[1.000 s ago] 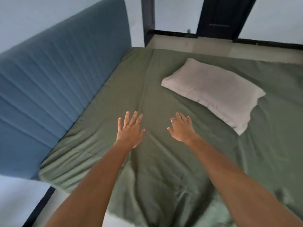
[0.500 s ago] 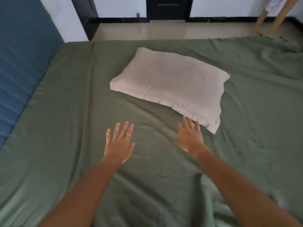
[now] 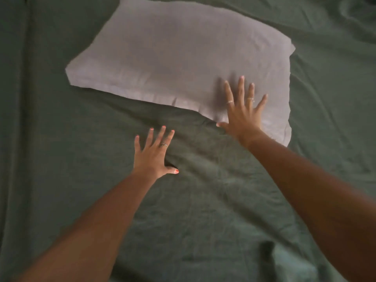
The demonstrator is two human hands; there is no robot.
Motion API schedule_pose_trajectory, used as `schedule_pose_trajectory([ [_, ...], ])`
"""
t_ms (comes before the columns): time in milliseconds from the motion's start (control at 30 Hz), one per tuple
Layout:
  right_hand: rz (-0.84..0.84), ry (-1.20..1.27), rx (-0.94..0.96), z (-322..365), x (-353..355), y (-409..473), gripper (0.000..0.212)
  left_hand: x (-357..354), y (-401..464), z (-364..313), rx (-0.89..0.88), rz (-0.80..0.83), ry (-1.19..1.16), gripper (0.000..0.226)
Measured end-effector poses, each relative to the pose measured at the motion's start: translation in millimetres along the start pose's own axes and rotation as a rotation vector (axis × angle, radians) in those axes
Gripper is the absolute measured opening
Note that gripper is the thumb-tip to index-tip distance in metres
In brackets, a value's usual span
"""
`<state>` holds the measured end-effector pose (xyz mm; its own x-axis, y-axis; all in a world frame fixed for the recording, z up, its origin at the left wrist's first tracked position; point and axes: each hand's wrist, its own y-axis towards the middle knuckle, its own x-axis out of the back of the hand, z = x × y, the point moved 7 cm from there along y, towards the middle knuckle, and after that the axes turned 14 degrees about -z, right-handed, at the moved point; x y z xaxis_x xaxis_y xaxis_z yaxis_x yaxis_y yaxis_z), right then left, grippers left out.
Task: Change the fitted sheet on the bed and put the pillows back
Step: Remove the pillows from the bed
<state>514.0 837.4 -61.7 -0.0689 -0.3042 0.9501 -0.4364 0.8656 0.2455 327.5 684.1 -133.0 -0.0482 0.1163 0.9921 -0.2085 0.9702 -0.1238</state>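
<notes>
I see a wrinkled dark green cloth sheet (image 3: pixel 85 159) spread over the whole bed. It fills almost all of the view. A soft, flat, pale grey-pink pillow (image 3: pixel 173 58) lies on top of the sheet, in the upper middle of the view. It sits a bit crooked, with one corner pointing down toward the right.

My right hand (image 3: pixel 243 112) is over the lower right part of the pillow. Its fingers (image 3: pixel 241 88) are straight and spread wide apart. The palm faces down. The hand looks like it lies flat on the pillow, but I cannot tell if it presses. It holds nothing. I see two rings on this hand.

My left hand (image 3: pixel 153 155) is lower and more to the left, just below the pillow's near edge and not touching the pillow. It is over the green sheet, palm down, fingers straight and spread. It holds nothing too. It has one ring. The nails are painted pink.

Both bare arms reach in from the bottom of the view.

The sheet has many small folds around my hands and near the bottom right.
</notes>
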Motion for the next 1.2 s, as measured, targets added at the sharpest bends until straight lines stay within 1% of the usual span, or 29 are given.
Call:
schedule_pose_trajectory([
  [100, -0.004, -0.028, -0.042, -3.0, -20.3, 18.6, 0.124, -28.0, 7.9, 6.7, 0.057, 0.115, -0.125, 0.117],
  [133, -0.006, -0.051, -0.036, -2.6, -24.3, 22.0, 0.12, -30.8, 7.6, 8.0, 0.063, 0.118, -0.154, 0.117],
  [233, -0.029, -0.03, 0.0, -2.5, -28.9, 37.4, 0.091, -32.7, 6.1, 9.7, 0.062, 0.083, -0.179, 0.115],
  [300, -0.018, -0.03, 0.066, -2.1, -23.8, 48.4, 0.077, -32.9, 5.7, 9.7, 0.069, 0.092, -0.173, 0.115],
  [367, 0.014, -0.053, 0.152, -0.8, -14.2, 52.7, 0.07, -31.7, 5.0, 7.8, 0.076, 0.096, -0.146, 0.115],
  [467, 0.038, -0.123, 0.277, 6.9, 12.4, 46.2, 0.065, -24.6, 3.1, 2.1, 0.093, 0.079, -0.046, 0.112],
  [567, 0.072, -0.115, 0.345, 26.0, 55.3, 19.0, 0.062, -3.2, -16.7, -10.2, 0.083, 0.002, 0.004, 0.103],
  [600, 0.088, -0.099, 0.362, 33.6, 72.6, 7.2, 0.063, 6.6, -28.6, -13.5, 0.068, -0.062, -0.013, 0.099],
  [667, 0.165, -0.052, 0.357, 51.1, 102.2, -22.2, 0.063, 27.7, -59.6, -12.0, 0.072, -0.205, -0.064, 0.082],
  [733, 0.3, 0.057, 0.3, 74.3, 130.9, -67.9, 0.059, 49.4, -101.9, 4.5, 0.194, -0.311, -0.187, 0.064],
  [800, 0.456, 0.196, 0.172, 95.8, 154.8, -123.7, 0.056, 61.6, -149.3, 30.6, 0.387, -0.373, -0.301, 0.057],
  [833, 0.563, 0.257, 0.108, 106.4, 169.5, -156.8, 0.054, 66.3, -174.0, 44.8, 0.487, -0.374, -0.336, 0.055],
  [867, 0.661, 0.285, 0.079, 118.5, 183.5, -195.7, 0.053, 68.0, -197.3, 59.2, 0.588, -0.374, -0.387, 0.053],
  [900, 0.724, 0.289, 0.075, 133.1, 194.3, -238.5, 0.053, 66.1, -221.6, 71.9, 0.697, -0.354, -0.447, 0.051],
  [933, 0.689, 0.286, 0.044, 142.4, 210.3, -272.2, 0.053, 63.5, -247.4, 81.8, 0.788, -0.336, -0.52, 0.05],
  [967, 0.528, 0.269, 0.0, 147.4, 221.7, -295.5, 0.056, 58.6, -267.8, 86.2, 0.844, -0.326, -0.613, 0.049],
  [1000, 0.619, 0.29, -0.046, 149.0, 227.3, -323.4, 0.058, 55.9, -288.5, 83.4, 0.887, -0.292, -0.725, 0.048],
  [1033, 0.719, 0.299, -0.039, 152.8, 223.4, -351.2, 0.058, 52.2, -306.7, 75.2, 0.931, -0.227, -0.837, 0.05],
  [1067, 0.788, 0.28, 0.039, 160.1, 211.1, -379.8, 0.058, 45.9, -323.4, 64.0, 0.987, -0.157, -0.939, 0.053],
  [1133, 0.763, 0.281, 0.136, 163.9, 197.4, -412.2, 0.054, 32.6, -345.5, 42.7, 1.075, -0.067, -1.084, 0.057],
  [1167, 0.753, 0.306, 0.186, 161.0, 204.3, -407.8, 0.047, 28.3, -347.6, 32.2, 1.062, -0.049, -1.142, 0.059],
  [1200, 0.786, 0.295, 0.265, 155.1, 208.7, -403.1, 0.039, 25.2, -347.0, 24.7, 1.037, -0.044, -1.174, 0.061],
])
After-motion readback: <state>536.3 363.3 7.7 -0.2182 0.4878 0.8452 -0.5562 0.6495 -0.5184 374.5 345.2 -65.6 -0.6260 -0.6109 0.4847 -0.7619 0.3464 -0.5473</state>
